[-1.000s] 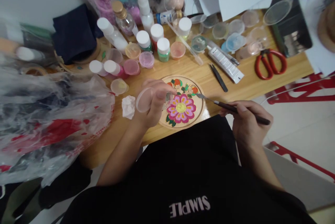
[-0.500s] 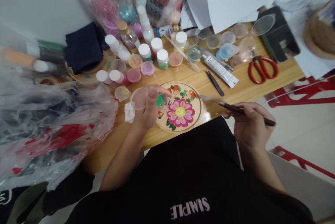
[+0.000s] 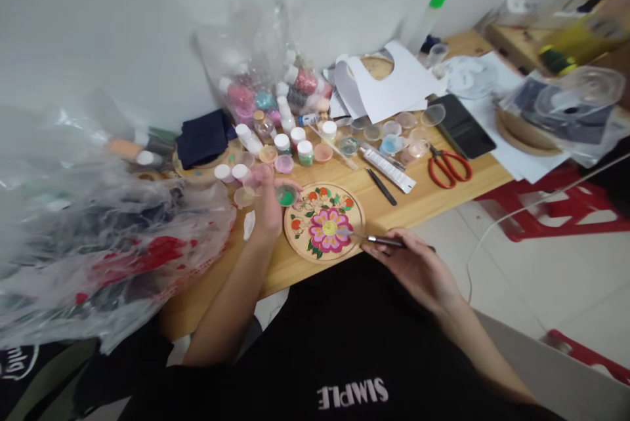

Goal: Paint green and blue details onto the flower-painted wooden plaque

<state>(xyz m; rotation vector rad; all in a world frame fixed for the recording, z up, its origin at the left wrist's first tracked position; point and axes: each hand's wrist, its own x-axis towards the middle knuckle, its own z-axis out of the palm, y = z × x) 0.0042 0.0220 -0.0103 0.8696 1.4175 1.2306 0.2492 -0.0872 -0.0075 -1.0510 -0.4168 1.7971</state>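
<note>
In my left hand is a small clear cup of green paint, tipped so that its inside shows, over the left edge of a round wooden board. The board carries a pink flower with a yellow centre, orange buds and green leaves outlined in gold. My right hand is closed around the dark handle of a palette knife. Its thin metal blade lies over the flower's right petals; whether it touches them I cannot tell.
Behind the board stand several white-capped jars and small open cups. Black tweezers, a white tube, red-handled pliers and a phone lie to the right. A crumpled plastic bag covers the left end.
My right hand has brought the palette knife left, from beside the board to over the flower. My left hand still holds the cup, now turned to show the green paint. The view has tilted up.
</note>
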